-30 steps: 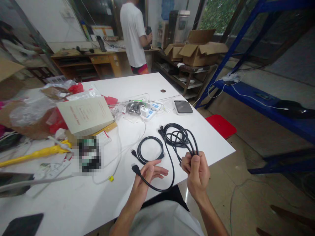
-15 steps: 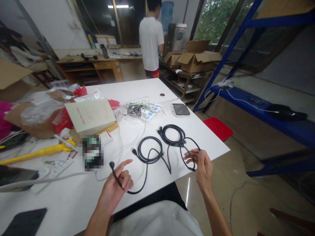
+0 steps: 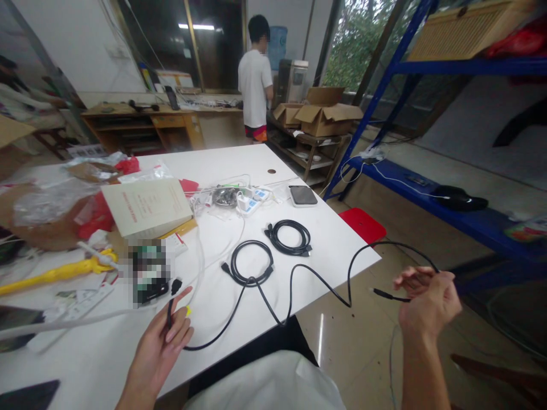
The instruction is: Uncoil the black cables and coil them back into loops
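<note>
A loose black cable [image 3: 315,274] runs in bends between my two hands, partly over the white table's front edge. My left hand [image 3: 164,333] is closed round one end, its plug standing up above the fingers and the index finger stretched out. Past the table's right edge, my right hand [image 3: 429,302] pinches the other end, with the connector pointing left. Two coiled black cables lie on the table between the hands: a nearer coil [image 3: 233,263], which the loose cable crosses at its lower edge, and a farther coil [image 3: 278,246] to its right.
On the white table [image 3: 239,162] are a power strip [image 3: 252,200], a grey-topped device [image 3: 303,195], a booklet [image 3: 147,208], a yellow tool [image 3: 64,273] and plastic bags. A red stool [image 3: 363,225] and blue shelf [image 3: 414,181] stand right. A person [image 3: 255,85] stands behind.
My right hand has moved far right, past the table edge, drawing the loose cable out away from the farther coil. My left hand has shifted left and slightly down. The view has turned right.
</note>
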`<action>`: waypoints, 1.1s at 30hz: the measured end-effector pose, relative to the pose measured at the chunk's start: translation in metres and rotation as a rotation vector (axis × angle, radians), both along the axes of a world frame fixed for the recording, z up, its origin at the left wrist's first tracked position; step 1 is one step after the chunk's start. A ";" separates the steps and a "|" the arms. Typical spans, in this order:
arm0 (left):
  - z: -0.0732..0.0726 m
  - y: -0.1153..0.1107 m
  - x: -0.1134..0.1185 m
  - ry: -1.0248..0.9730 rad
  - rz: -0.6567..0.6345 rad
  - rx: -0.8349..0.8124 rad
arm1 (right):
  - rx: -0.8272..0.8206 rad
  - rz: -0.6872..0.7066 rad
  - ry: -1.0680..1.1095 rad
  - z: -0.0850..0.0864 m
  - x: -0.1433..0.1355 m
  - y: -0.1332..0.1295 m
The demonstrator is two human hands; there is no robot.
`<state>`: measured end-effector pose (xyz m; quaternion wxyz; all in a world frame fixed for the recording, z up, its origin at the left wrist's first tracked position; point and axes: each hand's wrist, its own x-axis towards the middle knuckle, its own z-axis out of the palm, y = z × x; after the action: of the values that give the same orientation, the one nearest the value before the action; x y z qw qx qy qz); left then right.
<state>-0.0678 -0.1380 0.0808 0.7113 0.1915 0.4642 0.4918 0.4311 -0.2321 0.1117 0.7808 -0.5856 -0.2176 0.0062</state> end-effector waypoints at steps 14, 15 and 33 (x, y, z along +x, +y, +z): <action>-0.017 -0.007 0.047 0.021 -0.066 0.020 | -0.083 0.458 0.030 -0.005 -0.110 0.028; -0.019 -0.007 0.052 0.005 -0.088 0.016 | -0.141 0.546 0.004 -0.011 -0.124 0.030; 0.001 -0.010 0.095 -0.612 -0.117 -0.125 | -0.298 0.848 -1.216 -0.048 -0.223 0.037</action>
<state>0.0269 -0.1478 0.0817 0.8554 0.0171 0.2461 0.4555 0.2078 -0.1955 0.0635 0.3664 -0.4515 -0.8135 0.0113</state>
